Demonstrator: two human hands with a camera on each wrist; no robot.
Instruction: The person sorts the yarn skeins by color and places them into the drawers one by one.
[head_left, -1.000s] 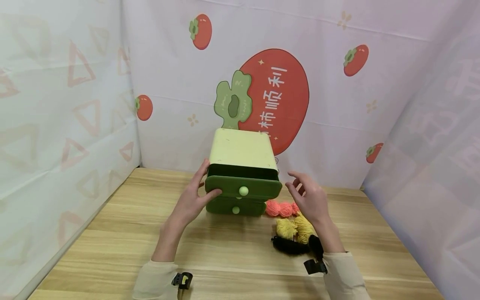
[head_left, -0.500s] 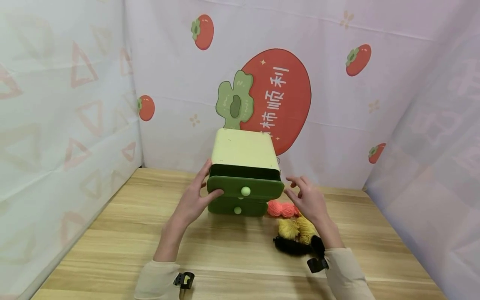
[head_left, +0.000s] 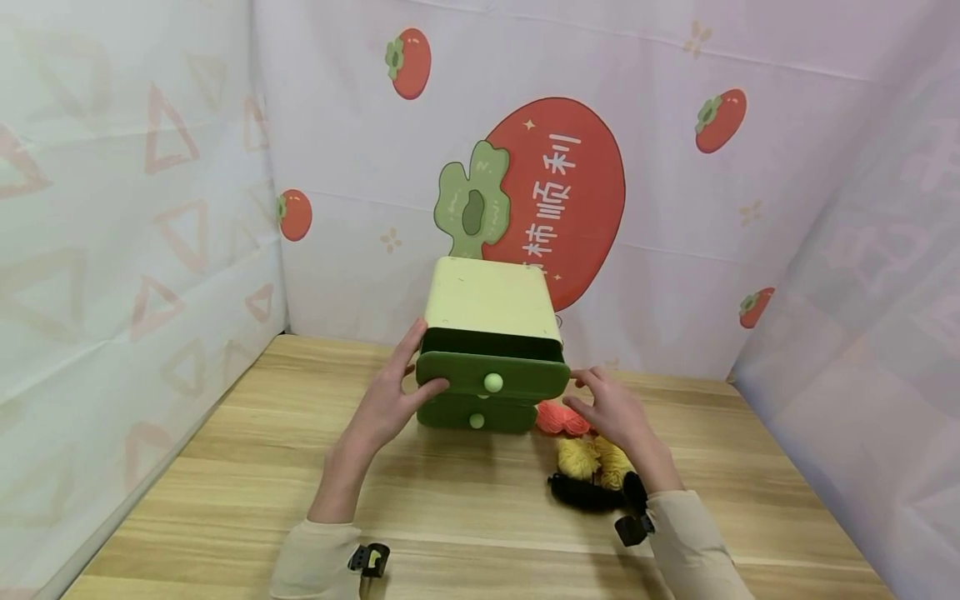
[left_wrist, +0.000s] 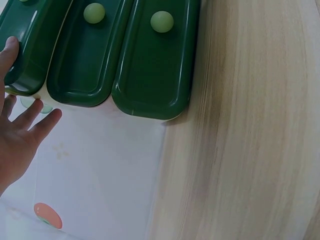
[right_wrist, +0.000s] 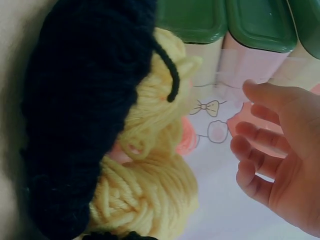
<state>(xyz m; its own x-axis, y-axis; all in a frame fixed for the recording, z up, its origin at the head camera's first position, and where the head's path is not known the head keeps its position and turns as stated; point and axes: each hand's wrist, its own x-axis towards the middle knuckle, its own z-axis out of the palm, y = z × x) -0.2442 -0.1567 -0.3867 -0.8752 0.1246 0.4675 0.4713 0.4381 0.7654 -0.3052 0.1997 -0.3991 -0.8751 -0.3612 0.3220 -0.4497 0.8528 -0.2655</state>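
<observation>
A cream mini drawer cabinet [head_left: 489, 293] stands on the table with its green top drawer [head_left: 459, 373] pulled partly out. On its left, my left hand [head_left: 384, 406] has the thumb against the drawer front and the other fingers spread along the side. The left wrist view shows green drawer fronts [left_wrist: 155, 65] with round pale knobs, and that hand's [left_wrist: 17, 142] fingers fairly straight. My right hand [head_left: 617, 410] is just off the drawer's right edge, fingers loosely bent; whether a fingertip touches it I cannot tell. The right wrist view shows this hand [right_wrist: 285, 155] holding nothing.
Coral yarn [head_left: 562, 418], yellow yarn [head_left: 577, 458] and black yarn [head_left: 585, 493] lie under and beside my right forearm. A printed cloth backdrop [head_left: 337, 275] rises behind the wooden table [head_left: 450, 517], with cloth walls at both sides.
My right hand has moved slightly left and down, closer to the top drawer's right edge. The left hand stays at the cabinet's left side, and the drawer looks unmoved.
</observation>
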